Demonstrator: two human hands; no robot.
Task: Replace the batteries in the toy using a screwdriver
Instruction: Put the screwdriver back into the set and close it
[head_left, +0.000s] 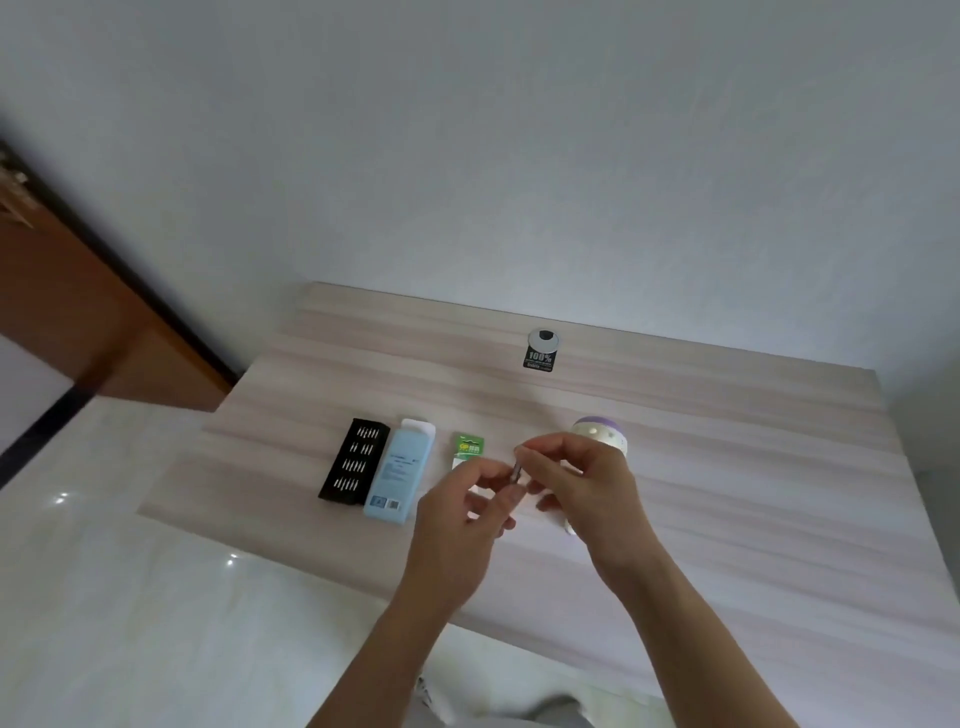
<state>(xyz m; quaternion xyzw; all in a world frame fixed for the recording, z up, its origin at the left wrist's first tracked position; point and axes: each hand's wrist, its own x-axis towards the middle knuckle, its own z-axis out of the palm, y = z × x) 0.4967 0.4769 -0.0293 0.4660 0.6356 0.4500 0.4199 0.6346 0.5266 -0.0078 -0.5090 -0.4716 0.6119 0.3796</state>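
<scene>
L hand (462, 504) + R hand (592, 483) pinch screwdriver (517, 472) over table (727, 467), toy (602, 434) behind; edges well off.

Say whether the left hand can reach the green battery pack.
Probably yes: the pack lies free just beyond the left hand, nothing between, though it and the right hand seem to pinch a dark tool.

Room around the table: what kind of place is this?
Probably a home or office room: a pale wooden desk with a cable hole, against a plain white wall, on glossy floor tiles.
</scene>
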